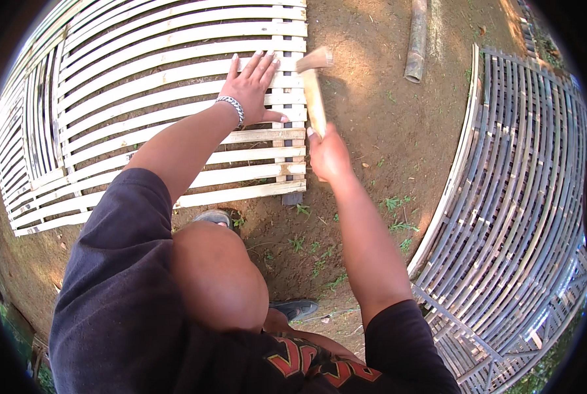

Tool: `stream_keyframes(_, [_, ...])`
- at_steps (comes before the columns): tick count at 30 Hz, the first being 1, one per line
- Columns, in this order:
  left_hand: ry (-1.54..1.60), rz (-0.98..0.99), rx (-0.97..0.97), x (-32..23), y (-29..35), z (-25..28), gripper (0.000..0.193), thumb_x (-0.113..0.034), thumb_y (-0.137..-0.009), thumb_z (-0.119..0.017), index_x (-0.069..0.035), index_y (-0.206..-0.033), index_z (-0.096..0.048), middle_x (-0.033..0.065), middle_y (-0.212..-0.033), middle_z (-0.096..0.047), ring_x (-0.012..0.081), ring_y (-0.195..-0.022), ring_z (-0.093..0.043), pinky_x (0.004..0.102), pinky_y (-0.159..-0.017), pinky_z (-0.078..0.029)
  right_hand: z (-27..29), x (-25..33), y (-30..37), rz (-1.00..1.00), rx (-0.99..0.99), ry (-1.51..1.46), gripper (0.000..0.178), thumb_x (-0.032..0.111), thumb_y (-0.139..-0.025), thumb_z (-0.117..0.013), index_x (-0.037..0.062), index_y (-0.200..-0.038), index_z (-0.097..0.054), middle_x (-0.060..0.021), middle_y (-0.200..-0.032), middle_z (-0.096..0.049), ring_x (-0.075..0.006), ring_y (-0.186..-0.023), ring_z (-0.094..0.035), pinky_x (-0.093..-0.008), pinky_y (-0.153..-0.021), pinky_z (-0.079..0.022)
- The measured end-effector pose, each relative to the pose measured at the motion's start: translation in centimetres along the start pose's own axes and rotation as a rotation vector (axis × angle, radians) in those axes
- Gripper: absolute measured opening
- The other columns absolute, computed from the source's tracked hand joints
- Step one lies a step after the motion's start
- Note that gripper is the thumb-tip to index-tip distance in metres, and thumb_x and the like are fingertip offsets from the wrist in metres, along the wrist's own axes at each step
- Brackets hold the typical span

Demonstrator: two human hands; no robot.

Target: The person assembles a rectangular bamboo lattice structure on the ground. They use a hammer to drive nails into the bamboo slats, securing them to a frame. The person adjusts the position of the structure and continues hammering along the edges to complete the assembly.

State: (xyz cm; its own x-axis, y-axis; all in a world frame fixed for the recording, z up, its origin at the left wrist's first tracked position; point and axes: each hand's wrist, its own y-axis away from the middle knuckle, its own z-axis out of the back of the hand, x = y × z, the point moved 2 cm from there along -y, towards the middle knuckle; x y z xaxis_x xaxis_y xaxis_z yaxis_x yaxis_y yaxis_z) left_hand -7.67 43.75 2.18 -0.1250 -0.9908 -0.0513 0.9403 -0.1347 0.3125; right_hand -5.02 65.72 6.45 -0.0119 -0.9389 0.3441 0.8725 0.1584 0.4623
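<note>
Knee (218, 279), bare and bent, lies nearest you, at lower centre. Beyond it, your right hand (329, 154) wraps its fingers firmly around a wooden-handled tool (314, 98), whose blurred head stands at the right edge of the pale slatted panel (149, 98); whether they touch cannot be told. Your left hand (248, 87) rests palm down on that panel, fingers spread. Farther right is a darker slatted structure (503, 164); a bamboo pole (416, 46) lies on brown soil (372, 85) at the top.

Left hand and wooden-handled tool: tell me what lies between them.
In the head view, ends of the pale slats lie between the left hand and the tool.
</note>
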Motion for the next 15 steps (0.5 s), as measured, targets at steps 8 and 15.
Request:
stream_keyframes(8, [-0.004,-0.001,-0.001,0.0,-0.1,-0.4,0.137,-0.1,-0.07,-0.046,-0.011,-0.167,-0.01,0.0088,-0.174,-0.013,0.026,-0.161,-0.007,0.0573,-0.129,-0.007,2.0,1.9,1.3,-0.056,-0.253,-0.442,0.031,0.019,-0.102,-0.054,-0.003,-0.123,-0.048,-0.029,-0.094,-0.069,-0.0431,-0.083,-0.071,-0.0521,-0.072,-0.055])
stream_keyframes(15, [-0.007,0.012,-0.01,0.5,-0.1,0.1,0.136,-0.1,-0.071,-0.046,-0.01,-0.167,-0.011,0.0086,-0.174,-0.014,0.0262,-0.161,-0.008,0.058,-0.129,-0.008,1.6,0.8,0.1,-0.076,-0.199,-0.374,0.025,0.019,-0.105,-0.055,0.0,-0.118,-0.048,-0.0204,-0.089,-0.068,-0.0344,-0.075,-0.07,-0.0465,-0.065,-0.056])
